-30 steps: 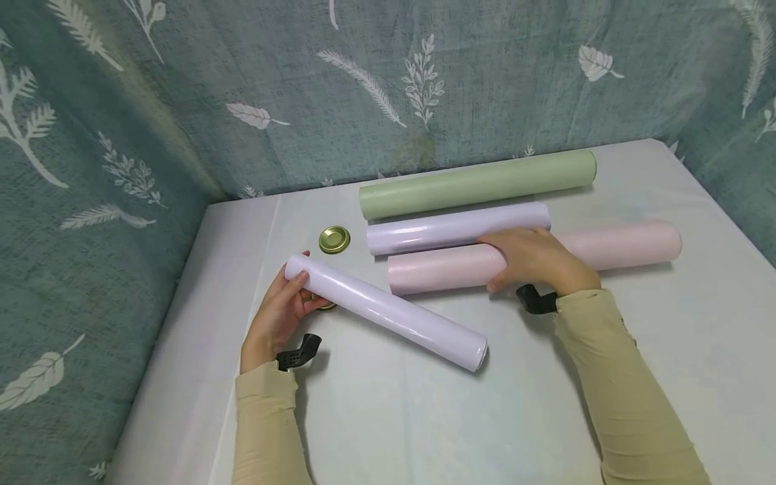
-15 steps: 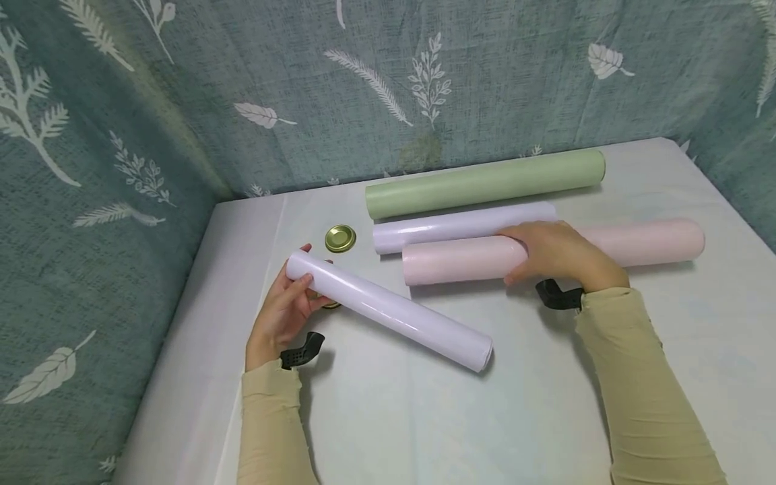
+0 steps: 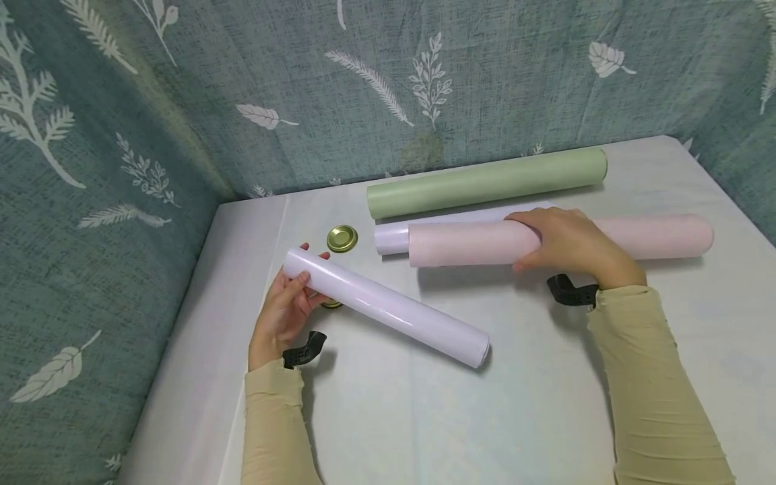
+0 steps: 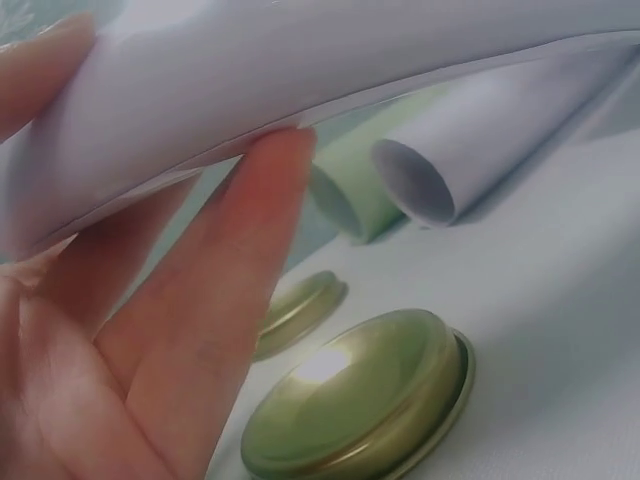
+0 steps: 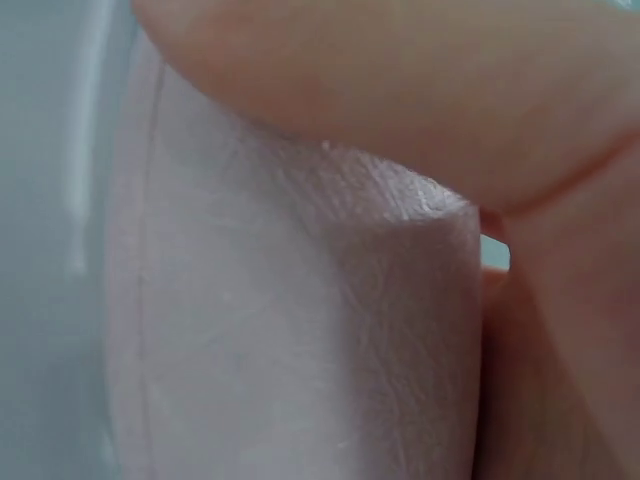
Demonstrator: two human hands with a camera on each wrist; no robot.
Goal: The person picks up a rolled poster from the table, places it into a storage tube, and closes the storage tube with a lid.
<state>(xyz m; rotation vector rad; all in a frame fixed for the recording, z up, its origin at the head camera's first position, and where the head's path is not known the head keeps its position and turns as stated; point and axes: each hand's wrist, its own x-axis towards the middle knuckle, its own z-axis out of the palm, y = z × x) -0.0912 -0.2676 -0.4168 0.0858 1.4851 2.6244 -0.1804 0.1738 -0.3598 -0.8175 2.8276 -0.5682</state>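
My left hand (image 3: 285,313) grips the left end of a glossy lavender roll (image 3: 388,306), thumb on top and fingers beneath. The roll slants down to the right, its left end raised over a gold jar lid (image 4: 350,400). My right hand (image 3: 570,242) grips a pink roll (image 3: 473,244) near its middle, the thumb on the near side. The pink roll's left end is lifted off the table, and it covers much of a second lavender roll (image 3: 393,238) behind it. In the right wrist view, the thumb (image 5: 400,100) presses the pink surface.
A green roll (image 3: 485,183) lies along the back of the white table (image 3: 376,417). Another gold lid (image 3: 342,238) lies left of the rolls. Leaf-patterned cloth (image 3: 364,101) hangs behind the table and on both sides.
My right hand has lifted the pink roll and shifted it rightward and back, over the second lavender roll. My left hand keeps its hold with little movement. The head view has shifted slightly.
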